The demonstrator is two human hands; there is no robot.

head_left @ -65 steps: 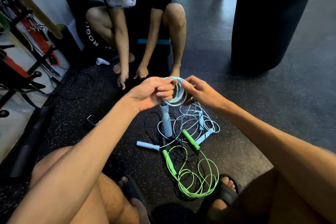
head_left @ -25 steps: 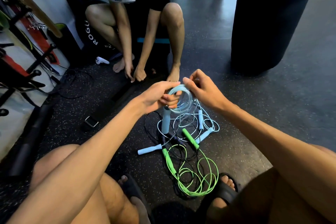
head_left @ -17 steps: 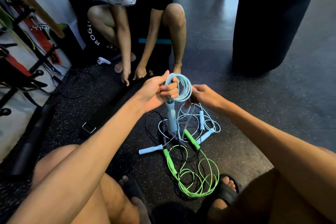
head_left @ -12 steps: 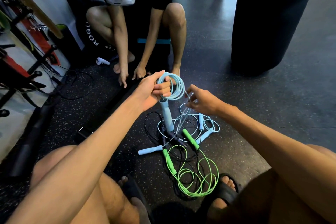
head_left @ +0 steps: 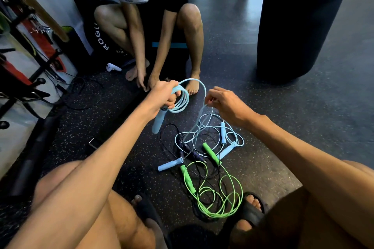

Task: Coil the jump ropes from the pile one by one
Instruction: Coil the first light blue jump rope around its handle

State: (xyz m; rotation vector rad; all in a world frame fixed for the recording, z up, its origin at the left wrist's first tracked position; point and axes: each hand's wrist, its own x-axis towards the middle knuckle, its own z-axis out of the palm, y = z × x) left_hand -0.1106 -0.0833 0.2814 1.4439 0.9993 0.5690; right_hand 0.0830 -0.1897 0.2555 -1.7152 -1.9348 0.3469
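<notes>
My left hand point(head_left: 162, 97) grips a coil of light blue jump rope point(head_left: 183, 98), and one blue handle point(head_left: 158, 121) hangs below the fist. My right hand point(head_left: 224, 103) pinches the loose strand of the same rope, which arcs from the coil and runs down to the pile point(head_left: 202, 143) on the floor. The pile holds another light blue rope with handles point(head_left: 223, 132), a black rope point(head_left: 188, 151) and a green rope point(head_left: 218, 198) with green handles point(head_left: 210, 152). A loose blue handle point(head_left: 170, 164) lies at the pile's left edge.
A second person sits opposite with bare feet point(head_left: 193, 87) and hands point(head_left: 147, 81) close to the coil. A black punching bag point(head_left: 299, 22) stands at the right. Racks and cables point(head_left: 30, 66) crowd the left. My sandalled feet point(head_left: 251, 206) flank the green rope.
My right hand has drawn the strand out to the right and up, opening a new wide loop beside the coil. My left hand keeps its grip on the coil, now slightly left.
</notes>
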